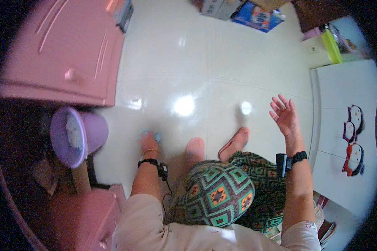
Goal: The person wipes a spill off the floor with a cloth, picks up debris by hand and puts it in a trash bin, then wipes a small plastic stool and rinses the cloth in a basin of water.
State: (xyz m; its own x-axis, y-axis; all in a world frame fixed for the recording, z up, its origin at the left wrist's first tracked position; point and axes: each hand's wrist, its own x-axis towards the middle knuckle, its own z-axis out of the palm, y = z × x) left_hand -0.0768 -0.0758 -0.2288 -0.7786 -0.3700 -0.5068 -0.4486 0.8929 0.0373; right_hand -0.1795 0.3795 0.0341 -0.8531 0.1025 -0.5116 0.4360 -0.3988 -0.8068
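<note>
My left hand (149,142) is low over the tiled floor with the fingers curled. Light-blue bits of a small object (157,137) show at both sides of the fingers. My hand covers most of it, and its kind cannot be made out. My right hand (285,117) is raised on the right, palm up, fingers apart and holding nothing. It is nearest to a white cabinet or refrigerator (333,131) bearing penguin stickers (354,141), without touching it. Black straps with small devices circle both wrists.
On the left, a purple bin (95,130) with a pale liner lies tilted beside pink cabinets (91,62). A blue printed box (257,17) and a grey carton (220,8) stand far ahead. Light reflects off the glossy floor (163,62). A cable (164,200) hangs along my left forearm.
</note>
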